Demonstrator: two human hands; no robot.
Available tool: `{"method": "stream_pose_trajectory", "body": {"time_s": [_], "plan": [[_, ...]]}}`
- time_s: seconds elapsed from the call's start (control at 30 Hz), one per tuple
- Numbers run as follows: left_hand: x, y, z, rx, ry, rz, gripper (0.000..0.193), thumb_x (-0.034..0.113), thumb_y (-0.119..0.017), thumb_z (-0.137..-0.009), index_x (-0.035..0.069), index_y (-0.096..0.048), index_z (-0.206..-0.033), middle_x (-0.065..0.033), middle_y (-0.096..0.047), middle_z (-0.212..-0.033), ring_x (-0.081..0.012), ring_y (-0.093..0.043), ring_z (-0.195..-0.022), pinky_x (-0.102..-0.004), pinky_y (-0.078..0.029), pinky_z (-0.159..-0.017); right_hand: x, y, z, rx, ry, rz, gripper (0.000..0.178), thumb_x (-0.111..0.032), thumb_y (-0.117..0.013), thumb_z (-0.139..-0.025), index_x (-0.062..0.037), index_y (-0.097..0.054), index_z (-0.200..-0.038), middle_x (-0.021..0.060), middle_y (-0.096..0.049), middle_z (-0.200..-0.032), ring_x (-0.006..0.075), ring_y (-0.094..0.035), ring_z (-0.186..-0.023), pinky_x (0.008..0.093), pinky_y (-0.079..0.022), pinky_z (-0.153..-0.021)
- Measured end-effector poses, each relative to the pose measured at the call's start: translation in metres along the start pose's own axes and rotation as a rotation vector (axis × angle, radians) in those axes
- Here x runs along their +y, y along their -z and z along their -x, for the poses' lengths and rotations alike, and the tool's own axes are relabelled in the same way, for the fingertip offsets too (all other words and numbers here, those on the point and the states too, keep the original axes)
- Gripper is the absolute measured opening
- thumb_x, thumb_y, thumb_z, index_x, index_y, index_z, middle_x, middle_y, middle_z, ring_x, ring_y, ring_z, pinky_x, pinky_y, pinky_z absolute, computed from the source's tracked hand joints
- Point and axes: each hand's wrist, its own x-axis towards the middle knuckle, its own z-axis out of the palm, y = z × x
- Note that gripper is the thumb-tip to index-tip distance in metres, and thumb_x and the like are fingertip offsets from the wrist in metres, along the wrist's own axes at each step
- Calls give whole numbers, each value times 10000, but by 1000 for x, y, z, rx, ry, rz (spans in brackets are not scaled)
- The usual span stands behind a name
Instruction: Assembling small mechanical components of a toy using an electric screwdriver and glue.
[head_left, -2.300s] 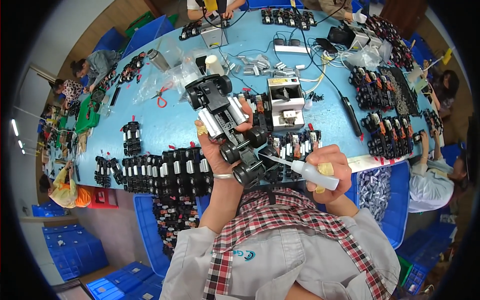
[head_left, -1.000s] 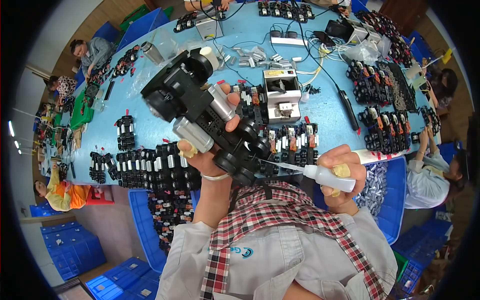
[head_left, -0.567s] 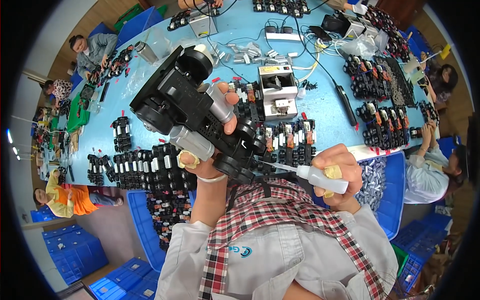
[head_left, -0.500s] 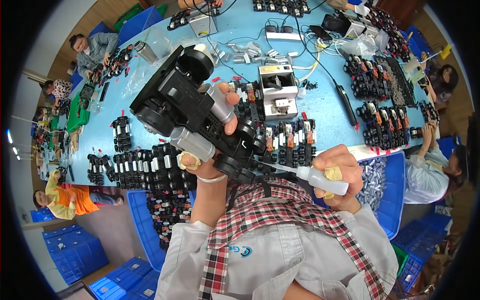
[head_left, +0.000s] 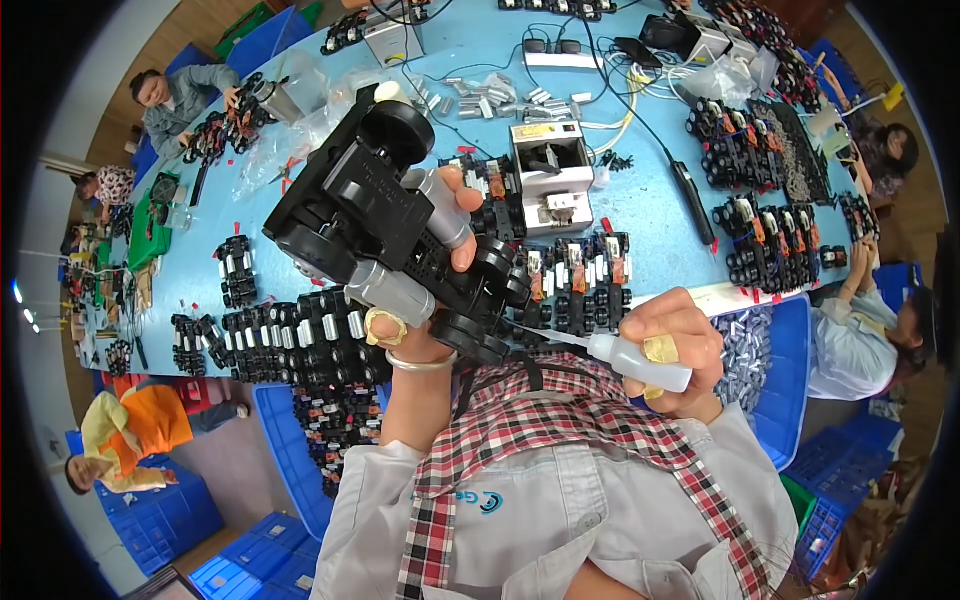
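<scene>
In my left hand [head_left: 420, 340] is a black toy truck chassis [head_left: 385, 205], held tilted with its wheels and underside toward me. Silvery cylinders sit on both sides of it, and my fingers wrap round one of them. Between the fingers and thumb of my right hand [head_left: 680, 350] is a small white squeeze bottle [head_left: 640, 362], lying nearly level. Its thin nozzle points left and reaches the wheels at the chassis's near end; whether the tip touches cannot be made out. Yellowish tape covers some fingertips.
Rows of chassis [head_left: 290, 335] stand at the table's near left. Beyond my hands is a white-grey machine [head_left: 553, 180]. Blue bins flank me, the right bin [head_left: 790, 390] holding silvery cylinders. A black tool with a cord [head_left: 692, 205] lies to the right. Co-workers sit around the table.
Both hands keep nearly the same pose, with the nozzle still at the wheels. The view has shifted slightly. At the far left, a person in an orange apron has moved.
</scene>
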Motion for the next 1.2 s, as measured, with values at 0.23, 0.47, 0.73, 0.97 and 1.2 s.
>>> {"method": "stream_pose_trajectory", "body": {"time_s": [0.23, 0.47, 0.73, 0.97, 1.2], "plan": [[-14, 12, -9, 129, 76, 52, 967, 273, -796, -559, -39, -248, -1292, -274, -324, -1273, -227, -499, -861, -309, -466, -720, 23, 2, 15, 257, -250, -92, 299, -198, -661, -770, -23, -471, -920, 114, -501, -928, 205, -538, -712, 288, -453, -553], [-11, 52, -19, 322, 96, 139, 970, 295, -799, -554, -25, -246, -1284, -220, -362, -1230, -231, -511, -840, -307, -480, -703, 130, 73, 110, 963, -777, -798, 457, -156, -645, -764, -84, -444, -1168, 62, -543, -1082, 193, -513, -999, 296, -398, -862], [-33, 73, -15, 412, 97, 144, 796, 202, -731, -630, -1, -299, -1266, -220, -383, -1208, -308, -433, -1074, -293, -497, -665, 304, 65, 178, 40, -891, 384, 311, -12, -618, -667, -71, -570, -968, 83, -602, -886, 237, -548, -878, 325, -441, -771], [-60, 62, 3, 518, 57, 149, 826, 218, -761, -608, 23, -312, -1274, -219, -382, -1228, -301, -414, -1097, -272, -476, -686, 345, 82, 165, -189, -835, 47, 262, -20, -620, -676, -61, -593, -934, 99, -582, -860, 265, -531, -818, 330, -442, -714], [-73, 52, 15, 602, -37, 155, 834, 216, -751, -600, -1, -303, -1270, -205, -386, -1229, -282, -420, -1076, -260, -462, -676, 412, 82, 92, -381, -485, 559, 115, -71, -601, -686, -83, -613, -800, 57, -551, -751, 261, -520, -777, 365, -454, -656]]}}
